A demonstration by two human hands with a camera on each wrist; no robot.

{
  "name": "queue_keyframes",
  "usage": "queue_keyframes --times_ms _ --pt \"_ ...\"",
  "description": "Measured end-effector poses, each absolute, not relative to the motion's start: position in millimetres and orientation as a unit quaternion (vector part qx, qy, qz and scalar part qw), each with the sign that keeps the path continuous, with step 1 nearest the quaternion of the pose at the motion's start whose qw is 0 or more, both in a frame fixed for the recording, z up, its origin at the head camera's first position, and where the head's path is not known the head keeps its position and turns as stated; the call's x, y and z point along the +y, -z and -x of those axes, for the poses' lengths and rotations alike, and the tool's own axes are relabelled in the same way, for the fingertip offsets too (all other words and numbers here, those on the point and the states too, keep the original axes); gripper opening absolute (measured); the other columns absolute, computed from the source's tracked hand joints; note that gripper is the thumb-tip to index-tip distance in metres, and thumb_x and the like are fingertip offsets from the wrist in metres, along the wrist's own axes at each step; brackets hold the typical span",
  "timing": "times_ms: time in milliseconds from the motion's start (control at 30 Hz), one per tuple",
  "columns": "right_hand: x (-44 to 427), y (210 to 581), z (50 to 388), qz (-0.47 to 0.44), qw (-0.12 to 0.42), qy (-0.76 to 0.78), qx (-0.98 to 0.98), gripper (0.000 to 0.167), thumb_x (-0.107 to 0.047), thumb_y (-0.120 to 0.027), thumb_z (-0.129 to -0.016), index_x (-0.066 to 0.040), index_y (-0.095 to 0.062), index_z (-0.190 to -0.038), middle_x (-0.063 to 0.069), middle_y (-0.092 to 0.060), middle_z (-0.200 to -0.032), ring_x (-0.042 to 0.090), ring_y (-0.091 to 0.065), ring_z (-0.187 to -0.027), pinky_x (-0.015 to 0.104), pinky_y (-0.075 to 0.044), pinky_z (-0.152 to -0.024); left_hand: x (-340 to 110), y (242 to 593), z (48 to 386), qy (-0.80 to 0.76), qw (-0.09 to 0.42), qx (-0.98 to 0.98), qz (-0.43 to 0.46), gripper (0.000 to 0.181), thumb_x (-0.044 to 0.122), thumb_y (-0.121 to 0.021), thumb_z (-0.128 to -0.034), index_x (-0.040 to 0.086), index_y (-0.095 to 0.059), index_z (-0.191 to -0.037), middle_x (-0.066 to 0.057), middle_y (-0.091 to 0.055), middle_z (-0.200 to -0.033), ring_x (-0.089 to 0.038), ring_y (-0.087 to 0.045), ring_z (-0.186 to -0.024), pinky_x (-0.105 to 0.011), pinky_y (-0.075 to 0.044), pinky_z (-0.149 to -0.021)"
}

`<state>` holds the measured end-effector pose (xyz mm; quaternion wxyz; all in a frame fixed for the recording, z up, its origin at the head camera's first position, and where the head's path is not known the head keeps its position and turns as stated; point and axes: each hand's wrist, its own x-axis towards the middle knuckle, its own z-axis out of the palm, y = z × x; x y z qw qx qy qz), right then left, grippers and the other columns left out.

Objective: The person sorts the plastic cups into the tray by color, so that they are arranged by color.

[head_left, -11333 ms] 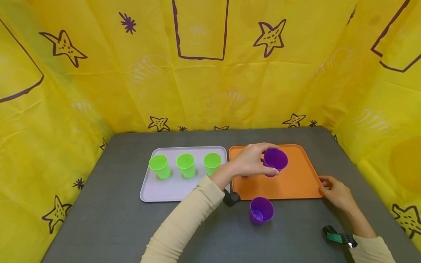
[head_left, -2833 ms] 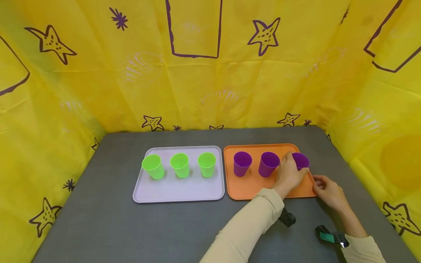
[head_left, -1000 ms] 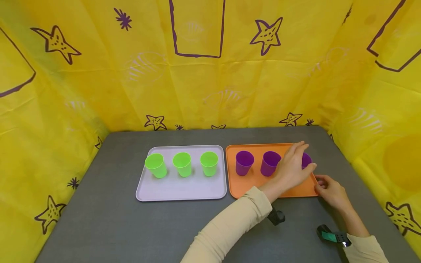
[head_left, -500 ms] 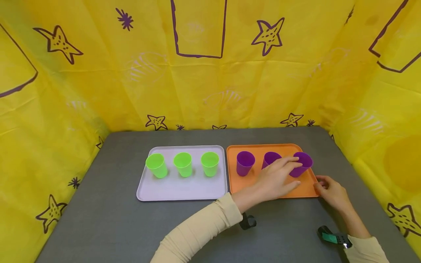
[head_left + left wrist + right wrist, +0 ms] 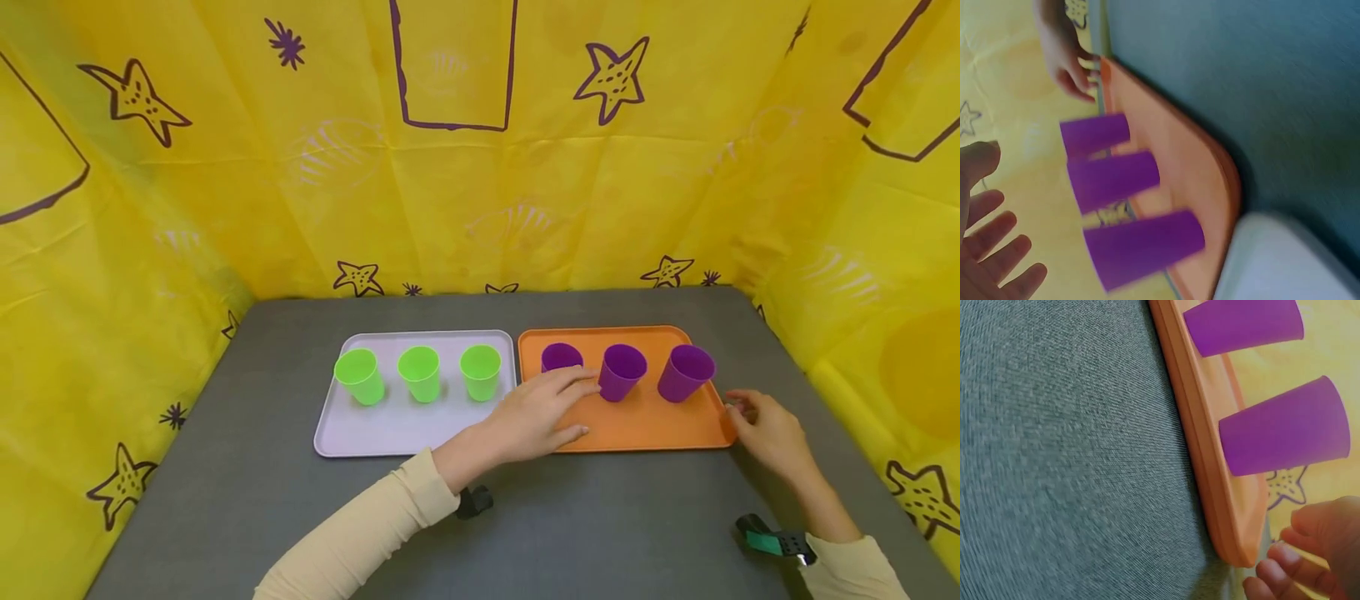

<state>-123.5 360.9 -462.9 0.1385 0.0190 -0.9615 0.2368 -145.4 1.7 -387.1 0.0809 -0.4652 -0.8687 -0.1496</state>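
Observation:
My left hand [image 5: 534,417] is over the orange tray's [image 5: 645,429] left front part, fingers extended and holding nothing. It partly hides the left purple cup [image 5: 561,355]. The middle purple cup [image 5: 621,373] and right purple cup [image 5: 686,373] stand upright in a row with it on the tray. In the left wrist view, the fingers of the left hand [image 5: 991,237] are spread, apart from the cups. Beside the orange tray's right edge is my right hand [image 5: 772,437]. In the right wrist view, its loosely bent fingers [image 5: 1285,559] appear just off the tray corner.
A pale lilac tray [image 5: 375,437] stands close to the orange tray's left side. On it are three upright green cups, left [image 5: 360,377], middle [image 5: 420,373] and right [image 5: 481,372]. Yellow patterned cloth [image 5: 480,183] surrounds the dark grey table [image 5: 585,533].
The third purple cup went from the table onto the orange tray's right end. My left hand let go of it and moved left. My right hand came off the tray's edge.

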Motion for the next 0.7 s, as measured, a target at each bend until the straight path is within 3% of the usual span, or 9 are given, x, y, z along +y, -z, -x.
queue_keyframes --times_ms 200,433,700 --pt "359.8 452.5 127.3 -0.053 0.161 -0.228 -0.959 0.025 -0.010 -0.062 -0.083 0.005 -0.061 -0.103 0.015 -0.059 -0.081 0.033 -0.058 -0.069 0.035 -0.044 -0.054 -45.9 382.4 148.0 0.160 0.113 -0.875 0.443 0.055 0.032 -0.065 -0.0840 0.010 -0.048 -0.131 -0.006 -0.044 -0.138 -0.020 -0.043 -0.126 -0.033 -0.037 -0.105" --pt "359.7 436.0 127.5 -0.081 0.162 -0.212 -0.960 0.031 -0.010 -0.064 -0.082 0.003 -0.058 -0.109 0.018 -0.060 -0.089 0.039 -0.061 -0.078 0.056 -0.047 -0.063 -98.5 372.5 150.8 0.170 0.155 -0.893 0.386 0.059 0.029 -0.070 -0.0803 0.006 -0.048 -0.130 -0.010 -0.045 -0.136 -0.024 -0.046 -0.123 -0.040 -0.042 -0.099" --pt "362.4 419.9 136.3 -0.143 0.182 -0.173 -0.957 0.039 -0.010 -0.068 -0.079 0.005 -0.056 -0.113 0.020 -0.060 -0.098 0.037 -0.057 -0.085 0.054 -0.046 -0.068 -155.2 361.5 157.6 0.154 0.144 -0.928 0.308 0.065 0.030 -0.070 -0.0802 0.005 -0.044 -0.134 -0.011 -0.042 -0.139 -0.029 -0.039 -0.128 -0.047 -0.036 -0.103"
